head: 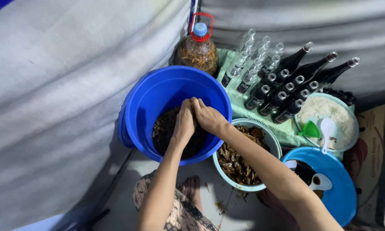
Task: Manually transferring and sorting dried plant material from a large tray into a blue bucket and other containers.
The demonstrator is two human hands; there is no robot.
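— Two hands are seen inside the blue bucket (134, 107). How are they placed?

— The left hand (185, 122) and the right hand (207, 116) are pressed together, touching, above the dark mass of soaked plant matter (164, 130) that fills the bucket's bottom. The fingers of both are curled downward and bunched, as if closed on a clump of that matter, though what is actually gripped cannot be told, since the fingertips are hidden behind the backs of the hands.

— What is found beside the bucket?

— A pale green bowl (273, 143) with brown, wet leaves and bark pieces (237, 160) is set just to the right, touching the bucket's wall; the right forearm is stretched across it. Farther right, a blue lid (340, 188) is laid flat with a white ladle (321, 182) and dark liquid on it.

— And behind?

— A large plastic jug (196, 51) with a blue cap, filled with brownish roots, is stood against the grey cloth wall (64, 85). Rows of small glass bottles (267, 81) are laid tilted on a green cloth, some clear, some dark. A round dish of white grains (329, 112) is seen near them, with a green funnel (311, 129) and a white spoon (327, 128) resting on it. Scraps are scattered on the floor (239, 209) by a patterned garment.
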